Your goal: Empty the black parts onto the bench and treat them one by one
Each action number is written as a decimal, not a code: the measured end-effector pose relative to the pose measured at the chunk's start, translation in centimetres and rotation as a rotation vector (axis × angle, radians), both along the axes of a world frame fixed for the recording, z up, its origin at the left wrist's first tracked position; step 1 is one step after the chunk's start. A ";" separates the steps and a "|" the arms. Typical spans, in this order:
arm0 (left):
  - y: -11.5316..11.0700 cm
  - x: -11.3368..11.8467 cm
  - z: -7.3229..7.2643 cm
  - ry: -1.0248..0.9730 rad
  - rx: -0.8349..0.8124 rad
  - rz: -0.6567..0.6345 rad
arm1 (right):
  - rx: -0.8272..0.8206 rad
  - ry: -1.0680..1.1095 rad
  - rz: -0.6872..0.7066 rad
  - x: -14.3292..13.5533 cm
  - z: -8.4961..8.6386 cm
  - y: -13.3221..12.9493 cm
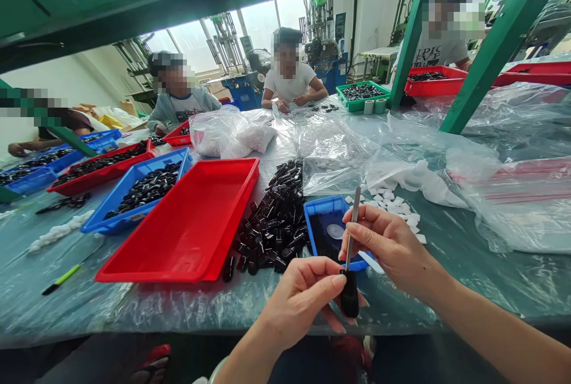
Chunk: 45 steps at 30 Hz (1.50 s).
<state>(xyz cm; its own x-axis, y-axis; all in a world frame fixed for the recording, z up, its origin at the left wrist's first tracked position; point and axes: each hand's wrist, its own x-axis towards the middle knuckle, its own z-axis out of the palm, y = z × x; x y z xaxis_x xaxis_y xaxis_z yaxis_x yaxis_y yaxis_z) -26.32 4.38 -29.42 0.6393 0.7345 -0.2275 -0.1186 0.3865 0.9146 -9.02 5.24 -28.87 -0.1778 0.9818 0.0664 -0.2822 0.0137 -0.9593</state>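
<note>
My left hand (301, 295) pinches a small glossy black plastic piece (350, 299) between thumb and fingers, near the table's front edge. In my right hand (388, 244) is a pair of metal tweezers (354, 217), held nearly upright. Their lower tip meets the top end of the black piece; whether it goes inside, I cannot tell. Just behind my hands stands a small blue tray (311, 230) with a pale round dish (335, 231) in it. A heap of similar black pieces (279, 223) lies left of that tray. Small white pieces (404, 208) are scattered behind my right hand.
A large red tray (178, 235) sits left of the heap, beside a blue tray (185, 164) of black parts. A green-handled tool (66, 277) lies far left. Plastic bags (334, 152) cover the middle. Green posts (486, 69) rise at right. Several people work across the table.
</note>
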 end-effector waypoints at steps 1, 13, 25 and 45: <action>0.0 0.0 0.0 0.002 -0.003 0.001 | -0.001 -0.001 -0.002 0.0 0.0 0.0; 0.0 0.1 0.2 0.028 -0.063 0.014 | 0.003 0.001 0.019 0.0 -0.1 0.0; -0.1 0.1 0.1 0.026 -0.074 0.008 | -0.013 0.014 0.023 -0.1 0.0 -0.2; -0.1 0.1 0.2 0.048 -0.052 0.016 | -0.025 0.027 0.029 0.1 0.1 -0.3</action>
